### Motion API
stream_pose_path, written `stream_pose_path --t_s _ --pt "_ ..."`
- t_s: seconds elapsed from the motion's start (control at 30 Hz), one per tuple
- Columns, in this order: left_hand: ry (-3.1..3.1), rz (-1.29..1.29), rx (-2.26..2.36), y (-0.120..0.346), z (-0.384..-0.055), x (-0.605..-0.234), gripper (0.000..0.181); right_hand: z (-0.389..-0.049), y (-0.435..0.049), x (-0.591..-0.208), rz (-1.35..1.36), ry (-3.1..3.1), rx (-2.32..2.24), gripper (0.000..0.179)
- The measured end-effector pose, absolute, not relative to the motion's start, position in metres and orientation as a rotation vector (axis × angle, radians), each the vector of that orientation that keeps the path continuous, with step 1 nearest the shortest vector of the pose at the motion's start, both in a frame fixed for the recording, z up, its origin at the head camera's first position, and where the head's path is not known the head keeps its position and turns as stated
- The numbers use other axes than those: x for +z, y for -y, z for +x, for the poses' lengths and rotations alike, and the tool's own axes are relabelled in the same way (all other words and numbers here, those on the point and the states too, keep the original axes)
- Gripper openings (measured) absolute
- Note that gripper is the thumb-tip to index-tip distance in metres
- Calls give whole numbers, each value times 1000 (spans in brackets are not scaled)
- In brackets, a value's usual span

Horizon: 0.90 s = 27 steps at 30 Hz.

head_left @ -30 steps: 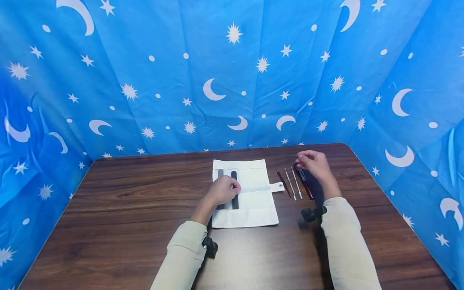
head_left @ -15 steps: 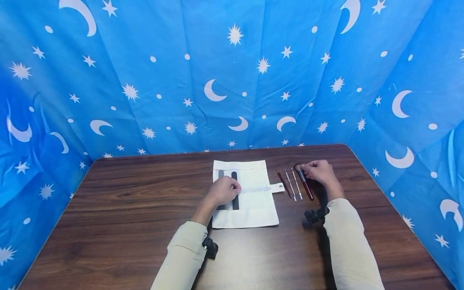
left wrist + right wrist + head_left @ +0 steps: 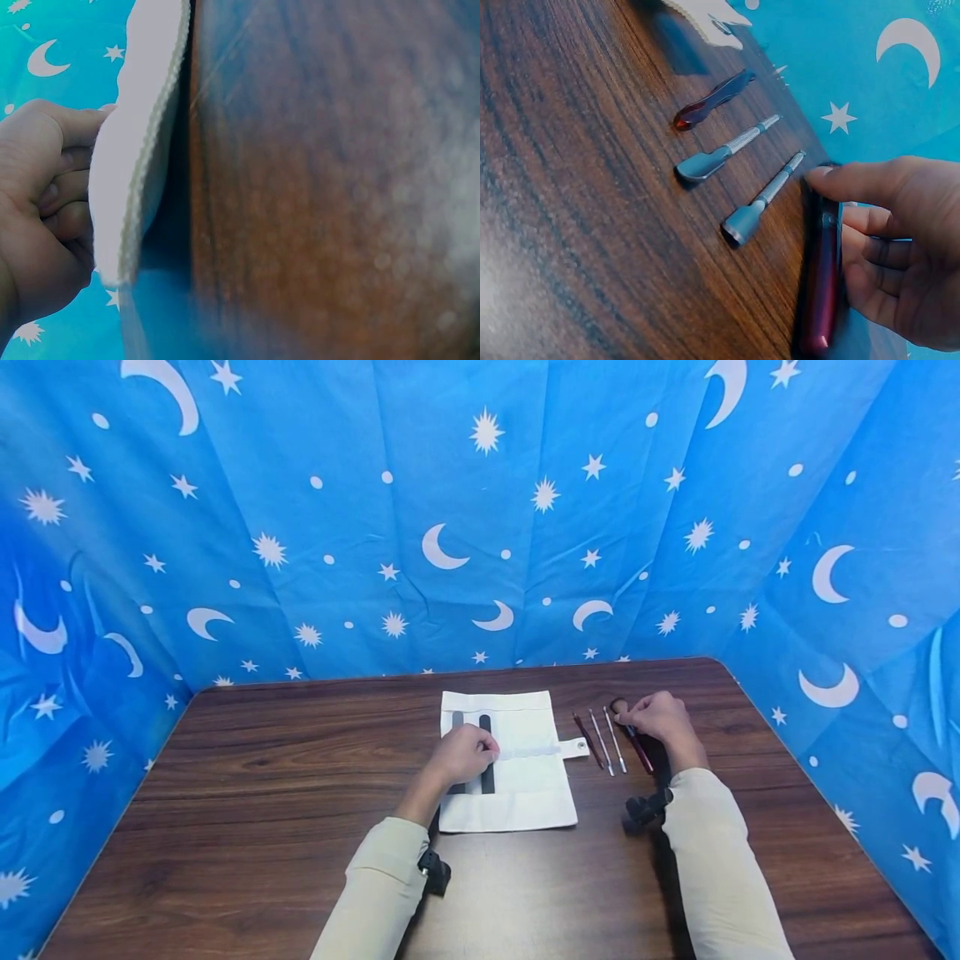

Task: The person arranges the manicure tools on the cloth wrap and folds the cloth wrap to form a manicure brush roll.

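Observation:
A white cloth tool roll (image 3: 532, 777) lies spread on the table, holding a flat grey strip (image 3: 457, 720) and a flat black strip with a rounded end (image 3: 487, 777). My left hand (image 3: 459, 753) is over them, fingers curled, pinching the roll's middle band near the black strip; its fingertips are partly hidden. In the right wrist view, my right hand (image 3: 907, 240) pinches a makeup brush (image 3: 821, 292) with a dark red handle near its bristle end. Left of the brush lie two silver cuticle pushers (image 3: 754, 210) and a brown-red slim tool (image 3: 712, 101).
The brown wooden table (image 3: 262, 827) carries everything. A snap tab (image 3: 576, 747) sticks out from the roll's right side toward the slim tools. Blue cloth (image 3: 337, 510) with moons and stars hangs behind and at both sides.
My right hand first drew back to the right, off the brush, then came left over it again. The brush has shifted slightly to the right. My left hand has stayed in place.

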<state>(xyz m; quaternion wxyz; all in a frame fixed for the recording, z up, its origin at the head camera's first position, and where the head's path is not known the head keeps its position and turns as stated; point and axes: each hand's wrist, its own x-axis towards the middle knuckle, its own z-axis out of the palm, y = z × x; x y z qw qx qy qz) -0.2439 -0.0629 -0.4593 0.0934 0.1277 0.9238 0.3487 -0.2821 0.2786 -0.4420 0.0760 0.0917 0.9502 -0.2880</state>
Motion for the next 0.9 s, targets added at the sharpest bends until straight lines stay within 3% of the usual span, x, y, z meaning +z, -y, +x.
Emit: stream_pose_path --t_s 0.67,0.9 --pt "-2766 411 1016 63 -246 -461 14 -280 -279 -449 333 -2887 -1010 38" --pt "-2773 404 1003 62 -247 -462 14 -279 -286 -455 385 -2828 -1197 51"
